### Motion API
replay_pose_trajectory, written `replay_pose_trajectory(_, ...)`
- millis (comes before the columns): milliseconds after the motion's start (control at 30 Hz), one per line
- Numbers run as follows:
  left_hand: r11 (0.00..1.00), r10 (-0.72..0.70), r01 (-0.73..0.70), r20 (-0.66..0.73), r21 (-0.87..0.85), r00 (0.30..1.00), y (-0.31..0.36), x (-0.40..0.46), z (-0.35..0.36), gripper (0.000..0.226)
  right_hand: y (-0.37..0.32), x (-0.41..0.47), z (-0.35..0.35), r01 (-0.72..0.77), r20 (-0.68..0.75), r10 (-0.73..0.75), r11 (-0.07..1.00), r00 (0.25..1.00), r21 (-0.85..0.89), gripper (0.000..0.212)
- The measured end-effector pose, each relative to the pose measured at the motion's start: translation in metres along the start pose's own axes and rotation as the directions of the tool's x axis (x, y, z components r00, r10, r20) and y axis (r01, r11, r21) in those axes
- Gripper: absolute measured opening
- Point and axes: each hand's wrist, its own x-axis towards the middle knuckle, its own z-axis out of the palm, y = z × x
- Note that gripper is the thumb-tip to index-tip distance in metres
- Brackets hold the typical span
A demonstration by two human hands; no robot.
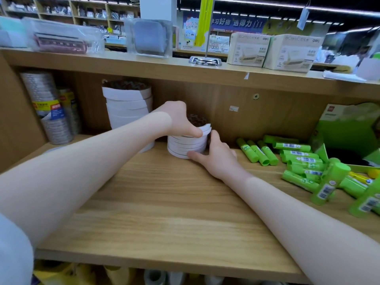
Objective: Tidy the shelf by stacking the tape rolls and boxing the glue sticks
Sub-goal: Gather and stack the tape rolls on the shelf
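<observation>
wooden shelf (164, 202) | left hand (178, 118) grips top tape roll (202, 128) | right hand (216, 157) steadies short stack (185, 146), fingers hidden
</observation>
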Motion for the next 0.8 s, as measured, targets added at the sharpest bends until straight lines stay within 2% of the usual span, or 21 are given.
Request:
replay_pose_trajectory(133, 0.999, -0.032, 0.033, 0.01, -0.043, 0.999, -0.001, -0.003, 0.003, 0.044, 0.0, 0.0, 0.002, 0.026, -0.024, -0.026, 0.999, 0.999, -0.023, 0.073)
replay_pose_trajectory(233, 0.997, -0.038, 0.04, 0.031, -0.066, 0.999, -0.002, -0.005, 0.003, 0.057, 0.0, 0.0, 0.002, 0.03, -0.018, -0.03, 1.0, 0.999, -0.002, 0.073)
replay_pose_trajectory(433, 0.988, -0.04, 0.047, 0.051, -0.146, 0.998, 0.001, -0.007, 0.002, 0.052, -0.003, -0.003, -0.003, 0.026, 0.012, -0.026, 1.0, 1.0, -0.01, 0.066)
replay_pose_trajectory(567, 0.992, -0.053, 0.061, 0.069, -0.114, 0.996, -0.001, -0.012, 0.003, 0.082, -0.004, -0.011, -0.018, 0.044, 0.106, -0.049, 0.998, 0.993, 0.042, 0.061)
replay_pose_trajectory(600, 0.996, -0.032, 0.036, 0.052, -0.08, 0.998, -0.003, -0.017, 0.002, 0.085, -0.004, -0.013, -0.023, 0.057, 0.105, -0.06, 0.998, 0.993, 0.034, 0.063)
replay_pose_trajectory(667, 0.993, 0.116, -0.114, -0.048, 0.039, 0.992, -0.01, -0.033, -0.004, 0.077, -0.004, -0.019, -0.035, 0.088, 0.071, -0.083, 0.994, 0.994, -0.064, 0.055)
replay_pose_trajectory(733, 0.932, 0.318, -0.267, -0.198, 0.245, 0.927, -0.022, -0.058, -0.013, 0.052, -0.006, -0.025, -0.044, 0.072, 0.055, -0.064, 0.987, 0.996, -0.146, 0.033)
replay_pose_trajectory(800, 0.836, 0.424, -0.242, -0.3, 0.492, 0.855, -0.04, -0.084, -0.022, 0.032, -0.014, -0.031, -0.047, 0.056, 0.069, -0.041, 0.97, 0.997, -0.238, 0.021)
